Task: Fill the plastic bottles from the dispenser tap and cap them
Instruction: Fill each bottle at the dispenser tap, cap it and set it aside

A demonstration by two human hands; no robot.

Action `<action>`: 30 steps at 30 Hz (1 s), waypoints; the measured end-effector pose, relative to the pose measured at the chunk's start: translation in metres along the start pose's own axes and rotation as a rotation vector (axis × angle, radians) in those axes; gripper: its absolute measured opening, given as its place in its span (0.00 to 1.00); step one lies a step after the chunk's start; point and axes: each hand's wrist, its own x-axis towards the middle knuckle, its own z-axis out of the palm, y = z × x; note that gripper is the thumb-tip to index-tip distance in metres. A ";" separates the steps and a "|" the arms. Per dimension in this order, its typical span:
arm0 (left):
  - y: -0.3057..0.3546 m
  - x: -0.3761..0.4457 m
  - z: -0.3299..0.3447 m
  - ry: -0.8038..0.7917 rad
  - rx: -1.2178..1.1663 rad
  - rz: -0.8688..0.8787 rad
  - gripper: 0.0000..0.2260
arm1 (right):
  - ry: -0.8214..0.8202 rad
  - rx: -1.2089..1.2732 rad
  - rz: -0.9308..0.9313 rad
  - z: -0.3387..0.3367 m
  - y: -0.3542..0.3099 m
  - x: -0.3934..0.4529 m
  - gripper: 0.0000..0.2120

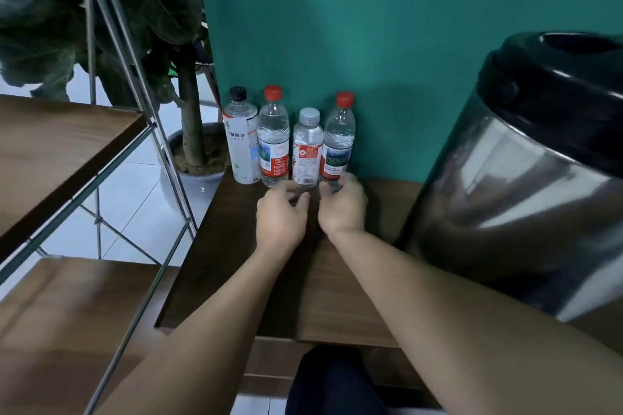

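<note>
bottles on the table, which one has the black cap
The leftmost bottle, with a tall white label, standing nearest the potted plant. The other three have red or grey caps.

Four capped bottles against the teal wall

Right hand (342, 204) grips the rightmost red-capped bottle (338, 138) at its base; left hand (281, 212) touches the grey-capped bottle (307, 148).

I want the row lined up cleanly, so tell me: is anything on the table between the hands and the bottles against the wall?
Nothing visible stands in the way. The right hand already touches the base of the rightmost red-capped bottle, and the left hand is right at the foot of the grey-capped bottle. The steel dispenser sits off to the right.
</note>
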 end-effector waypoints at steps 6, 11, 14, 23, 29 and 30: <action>0.033 -0.076 -0.047 0.015 -0.154 -0.005 0.07 | -0.229 0.224 -0.018 -0.069 -0.023 -0.072 0.07; 0.096 -0.175 -0.077 -0.042 -0.311 0.085 0.09 | -0.363 0.266 -0.234 -0.178 -0.030 -0.145 0.13; 0.138 -0.230 -0.074 -0.103 -0.378 0.122 0.09 | -0.401 0.284 -0.307 -0.248 -0.031 -0.176 0.14; 0.272 -0.324 0.023 -0.372 -0.623 0.142 0.12 | -0.172 0.281 -0.381 -0.439 0.023 -0.184 0.08; 0.318 -0.348 0.148 -0.412 -0.606 0.113 0.12 | -0.007 0.130 -0.295 -0.514 0.102 -0.134 0.08; 0.317 -0.348 0.167 -0.409 -0.615 0.081 0.11 | -0.005 0.092 -0.270 -0.519 0.118 -0.122 0.07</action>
